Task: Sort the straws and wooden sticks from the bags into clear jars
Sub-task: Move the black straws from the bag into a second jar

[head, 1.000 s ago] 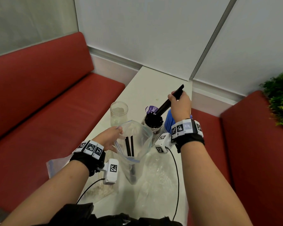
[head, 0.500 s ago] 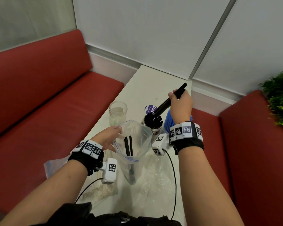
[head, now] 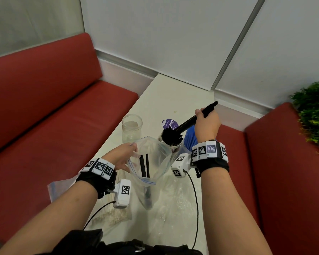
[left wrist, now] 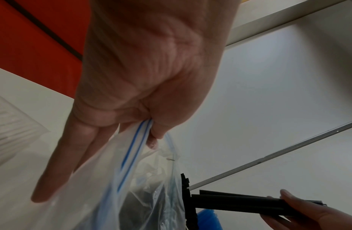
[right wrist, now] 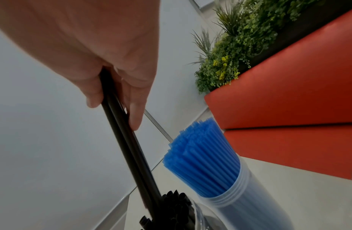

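Observation:
My right hand (head: 206, 120) grips a few black straws (head: 191, 119), tilted, their lower ends among the black straws standing in a clear jar (head: 171, 142). In the right wrist view thumb and fingers (right wrist: 135, 112) wrap the black straws (right wrist: 121, 132) above that jar (right wrist: 171, 214). My left hand (head: 123, 155) pinches the rim of an open clear zip bag (head: 151, 162) and holds it upright; two black straws (head: 145, 166) stand inside. The left wrist view shows thumb and fingers on the bag's blue zip strip (left wrist: 135, 143). A jar of blue straws (right wrist: 206, 160) stands right of the black one.
An empty clear jar (head: 132, 129) stands on the white table (head: 164, 96) behind the bag. A purple lid (head: 169, 124) lies by the black jar. Crumpled clear bags (head: 173, 205) and a bag of pale sticks (head: 110, 218) lie near me. Red benches flank the table.
My right hand with the black straws has stayed over the black jar, shifting only slightly. The left hand keeps holding the bag open.

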The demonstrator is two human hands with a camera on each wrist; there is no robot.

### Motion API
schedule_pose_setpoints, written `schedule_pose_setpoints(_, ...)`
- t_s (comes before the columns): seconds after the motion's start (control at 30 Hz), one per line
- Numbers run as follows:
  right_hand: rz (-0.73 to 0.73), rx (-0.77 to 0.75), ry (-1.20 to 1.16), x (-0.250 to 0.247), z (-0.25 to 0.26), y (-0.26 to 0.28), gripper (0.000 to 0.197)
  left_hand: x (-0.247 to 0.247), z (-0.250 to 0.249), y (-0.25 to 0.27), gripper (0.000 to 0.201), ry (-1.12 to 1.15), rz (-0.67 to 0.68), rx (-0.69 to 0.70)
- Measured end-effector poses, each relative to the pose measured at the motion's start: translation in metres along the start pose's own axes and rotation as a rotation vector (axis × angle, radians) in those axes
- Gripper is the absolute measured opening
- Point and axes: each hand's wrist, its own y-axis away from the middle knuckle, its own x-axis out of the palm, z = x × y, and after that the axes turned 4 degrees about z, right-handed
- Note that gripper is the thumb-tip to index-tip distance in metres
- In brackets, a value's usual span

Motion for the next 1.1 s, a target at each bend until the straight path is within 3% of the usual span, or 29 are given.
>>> schedule_pose_setpoints(0.43, -0.029, 0.084, -0.041, 0.012, -0.019, 0.005, 0.023, -0.007, 0.002, 0.001, 0.031, 0.007, -0.016, -0.009)
schedule_pose_setpoints(0.77, 0.145, -0.122, 0.145, 0.032, -0.01, 0.002, 0.025, -0.001, 0.001, 0.003, 0.03, -0.016, -0.009, -0.022)
schedule_pose_setpoints(1.1, 0.316, -0.004, 0.302, 0.053, -0.033, -0.005, 0.027, -0.001, 0.001, 0.006, 0.03, -0.022, -0.019, -0.011)
